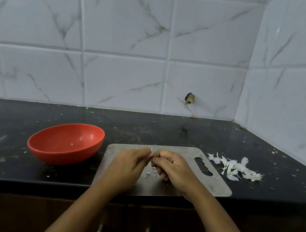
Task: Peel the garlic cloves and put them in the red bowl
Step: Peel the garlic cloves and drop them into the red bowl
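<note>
The left hand (130, 163) and the right hand (172, 167) meet fingertip to fingertip, both with fingers curled, pinching a small garlic clove (150, 156) between them; most of the clove is hidden by the fingers. The hands hover just above a grey metal cutting board (182, 154), where a few skin flakes (150, 173) lie under them. The board rests on the dark desk (165, 131), its handle slot to the right. Left of the board, just beside it, sits the red bowl (55, 158), holding only pale specks too small to identify. To the right of the board lies a pile of white garlic skins (236, 168). Marbled white wall tiles (121, 80) rise behind.
</note>
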Available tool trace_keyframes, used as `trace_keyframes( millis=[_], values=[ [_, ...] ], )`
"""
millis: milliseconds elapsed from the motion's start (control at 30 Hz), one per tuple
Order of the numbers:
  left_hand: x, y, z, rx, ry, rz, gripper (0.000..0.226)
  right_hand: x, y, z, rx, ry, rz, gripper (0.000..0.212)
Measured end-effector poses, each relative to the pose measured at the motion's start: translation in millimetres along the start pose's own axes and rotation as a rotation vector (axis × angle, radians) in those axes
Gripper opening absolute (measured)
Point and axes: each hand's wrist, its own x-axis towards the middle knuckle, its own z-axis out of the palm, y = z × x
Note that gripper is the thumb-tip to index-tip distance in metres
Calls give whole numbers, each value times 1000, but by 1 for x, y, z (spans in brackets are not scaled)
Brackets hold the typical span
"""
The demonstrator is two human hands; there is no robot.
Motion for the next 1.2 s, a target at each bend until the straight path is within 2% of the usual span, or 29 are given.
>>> trace_keyframes(
  millis=[67, 200, 333, 400, 533, 667, 733, 867, 1000, 1200],
  values=[
    [0, 3, -1, -155, -35, -61, 32, 1, -1, -1, 50, -26, 27, 28],
    [4, 8, 2, -662, -119, -311, 33, 1, -1, -2, 133, -50, 32, 33],
    [7, 9, 3, -851, -173, -418, 37, 1, -1, -4, 165, -58, 24, 35],
    [7, 11, 2, -840, -150, -429, 37, 2, 1, -5, 180, -33, 24, 37],
    [4, 9, 2, -740, 3, -399, 32, 4, 4, -5, 216, 40, 34, 37],
    [3, 9, 2, -775, 101, -383, 10, 3, 3, -5, 210, 42, 42, 33],
    [2, 10, 2, -772, 135, -375, 21, 2, 3, -5, 188, 32, 48, 31],
    [1, 11, 0, -693, 127, -348, 20, 2, 8, -3, 78, 12, 4, 27],
    [0, 9, -1, -574, 175, -322, 18, 2, 11, -1, -132, 46, -97, 26],
    [-2, 4, -4, -448, 120, -380, 16, -1, 8, 2, -369, 91, -227, 19]
  ],
)
